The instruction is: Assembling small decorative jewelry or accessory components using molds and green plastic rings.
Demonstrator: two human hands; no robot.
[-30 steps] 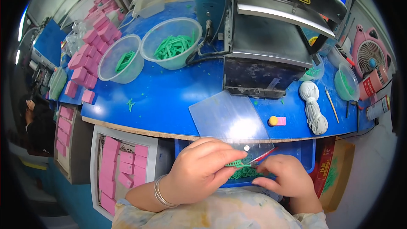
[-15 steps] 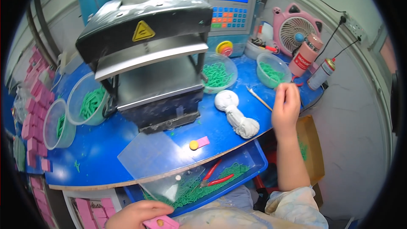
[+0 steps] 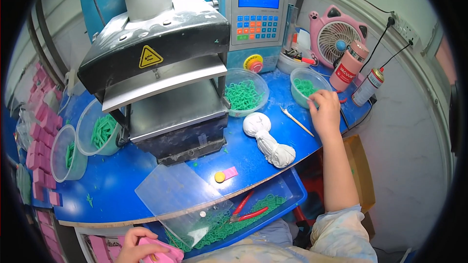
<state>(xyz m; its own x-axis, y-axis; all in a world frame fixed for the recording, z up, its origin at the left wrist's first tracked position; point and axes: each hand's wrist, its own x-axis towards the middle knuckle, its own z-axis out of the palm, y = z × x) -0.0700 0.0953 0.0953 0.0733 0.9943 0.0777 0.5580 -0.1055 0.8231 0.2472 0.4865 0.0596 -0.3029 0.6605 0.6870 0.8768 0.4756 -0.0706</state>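
My left hand (image 3: 135, 247), low at the lower left, is closed round a pink block (image 3: 160, 255) bearing a small yellowish spot. On the right, my right hand (image 3: 326, 113) is at the near rim of a small clear bowl (image 3: 298, 98) containing green pieces (image 3: 305, 86). Its fingers are bent in a pinch, and what they hold, if anything, cannot be made out. Below the table edge, a blue tray (image 3: 298, 196) holds many green loops (image 3: 214, 229) and red-handled pliers (image 3: 247, 210). A clear sheet (image 3: 170, 185) lies partly over the tray.
A black press (image 3: 161, 68) with a control panel (image 3: 257, 9) stands at the back. Clear tubs (image 3: 85, 139) of green pieces flank it. A white cloth bundle (image 3: 268, 141), a thin stick (image 3: 297, 122), a pink fan (image 3: 336, 36), a bottle (image 3: 347, 68) and a spray can (image 3: 368, 87) are around.
My right hand has tilted from a raised fist onto the small bowl's rim, fingers bent down. My left hand has shifted left with the pink block, which is turned. The whole view has shifted slightly.
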